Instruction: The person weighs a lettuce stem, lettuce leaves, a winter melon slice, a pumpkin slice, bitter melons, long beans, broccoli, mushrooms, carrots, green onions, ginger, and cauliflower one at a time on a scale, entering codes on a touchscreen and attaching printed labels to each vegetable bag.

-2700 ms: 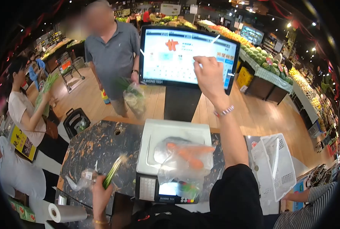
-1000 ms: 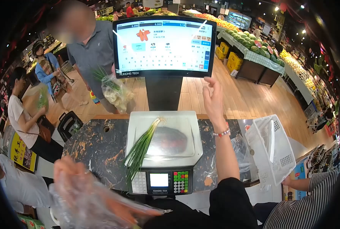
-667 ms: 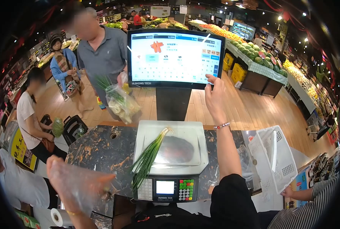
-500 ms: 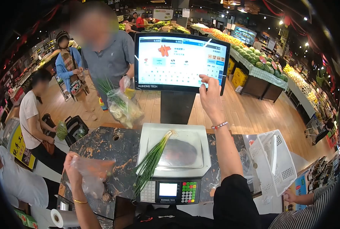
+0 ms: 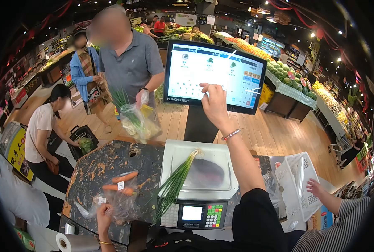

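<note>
My right hand [image 5: 215, 100] is at the lower middle of the touch screen [image 5: 191, 80], with the index finger stretched towards it and nothing held. On the steel scale pan [image 5: 218, 189], a bunch of green onions [image 5: 176, 178] lies slanted, its leaves hanging over the scale's keypad [image 5: 214, 215]. My left hand [image 5: 104, 213] is low over the dark counter, fingers closed at the edge of a clear plastic bag [image 5: 126, 212]. Several carrots [image 5: 126, 177] lie in or under that bag, with a white label on top.
Across the counter [image 5: 86, 172] a person holds a clear bag of vegetables [image 5: 140, 124]. At right, another person's hand [image 5: 315, 187] reaches to a white plastic basket [image 5: 298, 185]. A film roll [image 5: 75, 242] is at the lower left. A person bends over a black basket [image 5: 84, 140].
My left hand has come down and right, and the bagged carrots now rest on the counter. My right hand shifted left across the screen, whose display changed. The hand at right rose to the white basket.
</note>
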`<state>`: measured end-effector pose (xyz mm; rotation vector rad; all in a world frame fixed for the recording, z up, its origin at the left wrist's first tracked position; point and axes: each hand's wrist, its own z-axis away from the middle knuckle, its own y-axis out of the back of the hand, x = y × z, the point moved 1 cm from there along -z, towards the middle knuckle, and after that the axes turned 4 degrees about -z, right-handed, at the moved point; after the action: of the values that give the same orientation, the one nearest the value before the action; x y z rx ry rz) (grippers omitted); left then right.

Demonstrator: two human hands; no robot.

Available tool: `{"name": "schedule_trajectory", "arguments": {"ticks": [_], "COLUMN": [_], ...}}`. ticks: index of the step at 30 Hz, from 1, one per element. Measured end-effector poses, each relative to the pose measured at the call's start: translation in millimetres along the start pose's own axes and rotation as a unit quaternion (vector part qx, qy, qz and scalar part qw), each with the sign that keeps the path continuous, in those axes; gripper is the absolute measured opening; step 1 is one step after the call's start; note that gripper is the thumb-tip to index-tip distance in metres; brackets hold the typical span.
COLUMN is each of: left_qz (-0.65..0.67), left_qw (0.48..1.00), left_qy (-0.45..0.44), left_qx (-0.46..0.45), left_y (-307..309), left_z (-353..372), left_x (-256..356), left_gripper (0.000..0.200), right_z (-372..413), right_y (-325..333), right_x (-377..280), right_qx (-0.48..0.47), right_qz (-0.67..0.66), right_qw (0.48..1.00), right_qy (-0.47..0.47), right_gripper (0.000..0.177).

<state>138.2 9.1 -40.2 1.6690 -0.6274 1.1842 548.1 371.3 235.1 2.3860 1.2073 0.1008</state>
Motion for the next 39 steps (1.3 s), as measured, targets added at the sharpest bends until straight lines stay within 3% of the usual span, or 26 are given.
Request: {"name": "schedule_trajectory", "arguments": {"ticks": [11,14,17,18,20,22,24,27,29,31,33,36,39], "left_qz": [-0.003,0.042,-0.099,-0.086,-0.061,-0.093,-0.119,-0.245,-0.304,-0.355,-0.394,-0.407,-0.168], "left_qw": [0.997,0.997,0.992,0.993,0.993,0.975,0.951,0.91,0.887,0.872,0.872,0.87,0.947], "left_qy": [-0.037,-0.021,-0.015,-0.041,-0.087,-0.2,-0.269,-0.307,-0.315,-0.316,-0.208,-0.224,-0.219], "left_qx": [0.075,0.056,0.074,0.07,0.055,0.026,-0.1,-0.134,-0.146,-0.122,-0.205,-0.163,-0.167], "left_y": [-5,-8,-3,-1,1,-12,-50,-145,-197,-236,-254,-271,-250], "left_z": [15,16,22,26,33,29,12,-21,-41,-56,-66,-69,-50], "left_x": [-27,0,56,79,124,159,200,220,212,201,204,187,183], "left_gripper": [0.021,0.031,0.049,0.054,0.064,0.071,0.071,0.087,0.096,0.096,0.087,0.07,0.056], "right_z": [-33,-64,-75,-70,-41,8,57,140,198,269,327,423,445], "right_y": [-25,-42,-39,-29,-6,7,22,59,96,135,158,146,128], "right_x": [-11,3,-2,-15,-41,-52,-56,-48,-39,-32,-41,-40,-41], "right_qx": [-0.007,-0.009,-0.034,-0.014,-0.003,-0.078,-0.147,-0.205,-0.185,-0.228,-0.343,-0.227,-0.239], "right_qz": [0.052,0.1,0.168,0.125,0.043,0.008,-0.003,0.04,0.097,0.18,0.218,0.081,0.025], "right_qw": [0.996,0.989,0.98,0.988,0.996,0.995,0.989,0.973,0.961,0.916,0.815,0.885,0.868], "right_qy": [0.076,0.113,0.097,0.093,0.084,0.055,0.008,-0.101,-0.18,-0.278,-0.413,-0.399,-0.435], "right_gripper": [0.028,0.026,0.022,0.023,0.026,0.024,0.022,0.018,0.018,0.017,0.017,0.015,0.015]}}
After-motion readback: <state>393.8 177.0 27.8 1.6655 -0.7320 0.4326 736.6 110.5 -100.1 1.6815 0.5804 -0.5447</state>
